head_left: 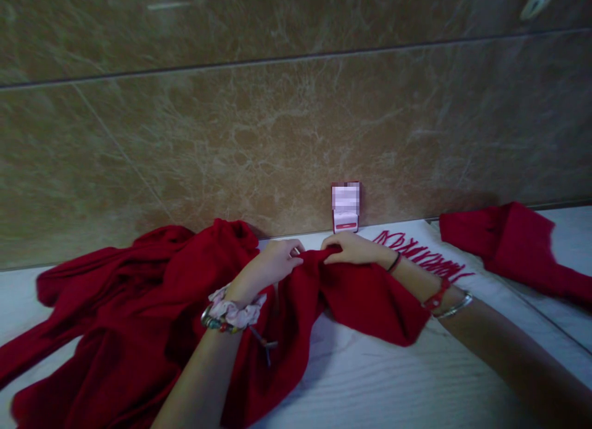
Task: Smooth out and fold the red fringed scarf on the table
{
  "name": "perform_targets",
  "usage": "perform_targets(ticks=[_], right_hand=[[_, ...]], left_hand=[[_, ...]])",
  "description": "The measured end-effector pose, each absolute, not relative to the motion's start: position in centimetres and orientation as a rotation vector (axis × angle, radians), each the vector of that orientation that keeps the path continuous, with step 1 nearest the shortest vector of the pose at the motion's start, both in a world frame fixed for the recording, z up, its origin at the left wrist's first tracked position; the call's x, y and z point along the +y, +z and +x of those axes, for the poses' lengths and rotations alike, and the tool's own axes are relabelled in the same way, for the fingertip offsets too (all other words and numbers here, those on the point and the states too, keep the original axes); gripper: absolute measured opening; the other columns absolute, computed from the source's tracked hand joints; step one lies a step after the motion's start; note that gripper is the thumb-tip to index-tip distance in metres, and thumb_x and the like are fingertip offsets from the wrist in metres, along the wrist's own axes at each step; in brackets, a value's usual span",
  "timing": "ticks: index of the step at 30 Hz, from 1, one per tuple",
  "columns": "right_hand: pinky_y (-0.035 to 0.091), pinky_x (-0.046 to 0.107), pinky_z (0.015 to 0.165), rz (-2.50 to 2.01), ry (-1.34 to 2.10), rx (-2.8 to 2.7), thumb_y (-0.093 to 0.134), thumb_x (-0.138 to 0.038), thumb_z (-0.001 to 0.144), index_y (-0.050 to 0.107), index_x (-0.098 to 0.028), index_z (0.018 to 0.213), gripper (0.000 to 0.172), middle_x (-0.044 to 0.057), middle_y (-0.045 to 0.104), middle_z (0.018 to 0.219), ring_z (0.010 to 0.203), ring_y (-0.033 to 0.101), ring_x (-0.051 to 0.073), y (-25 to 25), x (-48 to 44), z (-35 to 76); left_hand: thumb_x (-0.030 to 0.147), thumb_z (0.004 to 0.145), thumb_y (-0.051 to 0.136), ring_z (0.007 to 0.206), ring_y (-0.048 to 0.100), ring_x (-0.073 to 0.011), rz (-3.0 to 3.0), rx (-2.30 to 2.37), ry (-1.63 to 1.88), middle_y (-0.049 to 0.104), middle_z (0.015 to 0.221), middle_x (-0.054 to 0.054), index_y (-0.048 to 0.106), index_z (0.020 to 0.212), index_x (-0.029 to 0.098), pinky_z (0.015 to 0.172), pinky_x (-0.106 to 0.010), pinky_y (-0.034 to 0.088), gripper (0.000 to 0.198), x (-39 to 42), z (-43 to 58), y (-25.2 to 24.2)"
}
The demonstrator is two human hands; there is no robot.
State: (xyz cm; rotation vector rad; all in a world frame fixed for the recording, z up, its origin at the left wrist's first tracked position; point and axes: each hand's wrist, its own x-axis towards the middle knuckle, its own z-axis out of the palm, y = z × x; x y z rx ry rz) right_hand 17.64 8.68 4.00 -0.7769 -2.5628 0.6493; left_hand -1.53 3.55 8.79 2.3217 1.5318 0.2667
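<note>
A large dark red cloth [139, 312] lies bunched over the left and middle of a white table [370, 386]. My left hand [272, 264] pinches a raised fold of it near the wall, fingers closed. My right hand [351, 249] grips the same fold just to the right, fingers curled over the fabric. A fringe of red tassels [423, 256] lies on the table beyond my right wrist. My left wrist carries a scrunchie and beaded bracelets, and my right wrist carries a red band and a metal bangle.
A second piece of red cloth [513, 247] lies at the right by the wall. A small red and white card [346, 212] leans against the brown marble wall [277, 127] straight ahead. The wall closes off the table's far edge.
</note>
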Motion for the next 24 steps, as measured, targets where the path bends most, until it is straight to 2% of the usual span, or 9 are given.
perform_targets(ticks=[3,5,11,18,24], right_hand=[[0.041,0.024,0.064,-0.804,0.699,-2.425,0.057,-0.020,0.070,0.061,-0.013,0.081,0.014,0.002,0.063,0.075,0.069,0.054,0.013,4.6,8.4,17.6],[0.041,0.024,0.064,-0.832,0.699,-2.370,0.058,-0.019,0.068,0.060,-0.013,0.081,0.015,0.002,0.062,0.076,0.069,0.054,0.013,5.0,8.2,17.8],[0.042,0.026,0.069,-0.760,0.897,-2.425,0.057,-0.029,0.072,0.059,-0.014,0.099,0.031,0.004,0.063,0.087,0.077,0.056,0.014,6.4,7.9,18.7],[0.038,0.023,0.060,-0.827,0.561,-2.449,0.053,-0.026,0.075,0.063,-0.014,0.077,0.015,0.002,0.063,0.072,0.066,0.054,0.012,8.7,6.5,19.4],[0.034,0.023,0.060,-0.795,0.197,-2.512,0.045,-0.020,0.082,0.058,-0.015,0.070,0.018,0.003,0.060,0.069,0.065,0.051,0.012,10.7,4.0,18.9]], left_hand=[[0.034,0.069,0.058,0.083,0.058,-0.0197,2.375,1.510,0.315,0.063,0.094,-0.008,0.056,0.097,0.013,0.073,-0.028,0.043,0.035,3.4,-1.3,8.4],[0.033,0.065,0.062,0.086,0.057,-0.0210,2.422,1.517,0.344,0.062,0.097,-0.009,0.054,0.100,0.013,0.076,-0.029,0.042,0.041,3.2,-1.1,8.3],[0.021,0.070,0.057,0.075,0.058,-0.0181,2.474,1.556,0.266,0.064,0.080,-0.005,0.061,0.081,0.015,0.068,-0.025,0.042,0.013,2.3,-0.8,10.0],[0.018,0.074,0.049,0.066,0.057,-0.0143,2.470,1.550,0.230,0.064,0.074,-0.003,0.060,0.078,0.016,0.062,-0.022,0.040,0.012,0.7,-1.3,11.8],[0.022,0.079,0.041,0.067,0.056,-0.0131,2.452,1.467,0.327,0.063,0.076,-0.001,0.057,0.083,0.017,0.064,-0.021,0.041,0.017,-0.2,-2.1,12.8]])
